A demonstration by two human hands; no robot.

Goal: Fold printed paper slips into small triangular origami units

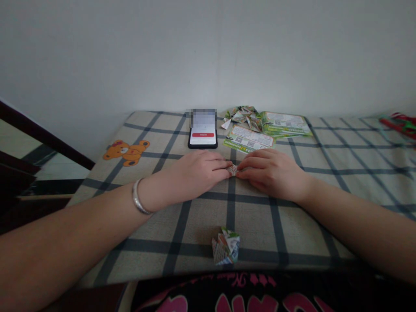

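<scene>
Between my fingertips, in the middle of the table, is a small folded piece of printed paper [232,170]. My left hand [204,171], with a silver bangle at its wrist, has its fingers closed on the paper's left side. From the right, my right hand [271,172] pinches the other side, so most of the paper is hidden. Nearer to me, by the table's front edge, stands a folded paper piece [225,246] with several pointed layers, printed in green, orange and white.
A phone [203,138] with a lit screen lies beyond my left hand. To its right are several folded paper pieces [243,117], a single flyer [249,138] and a stack of flyers [286,124]. A bear picture [126,151] is at left on the checked tablecloth [201,216]. A wall rises behind.
</scene>
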